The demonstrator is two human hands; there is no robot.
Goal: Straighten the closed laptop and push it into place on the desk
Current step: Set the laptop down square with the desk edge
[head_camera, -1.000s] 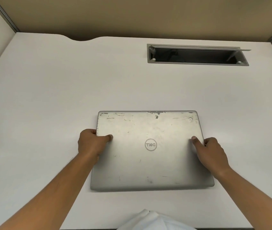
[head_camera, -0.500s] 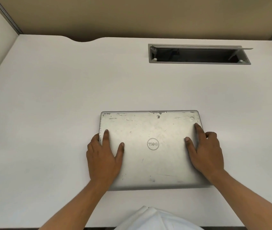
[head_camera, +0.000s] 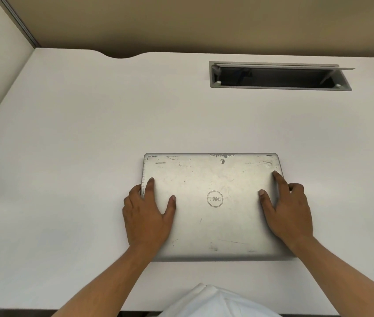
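Two hands are flat on the closed laptop [head_camera: 212,205], which lies on the white desk [head_camera: 90,133] a little right of centre and near the front edge, its sides looking about square to the desk. The left hand [head_camera: 146,217] is spread open over the lid's left side, some fingers curling over the left edge; the right hand [head_camera: 288,212] mirrors it on the right side, palm down, outer fingers dropping off the right edge. Neither hand clasps anything; they press and bracket. I'd judge the machine a stiff, fairly heavy slab, its scuffed metal lid smooth enough for a palm to slip, so downward pressure plus fingers hooked on the side edges is a sensible hold. It should slide readily on the smooth desktop without lifting. Pressing near the sides rather than the lid's middle spares the screen beneath. Well ahead, toward the back right, an open cable hatch [head_camera: 279,88] sits in the desk; a push should stop short of it.
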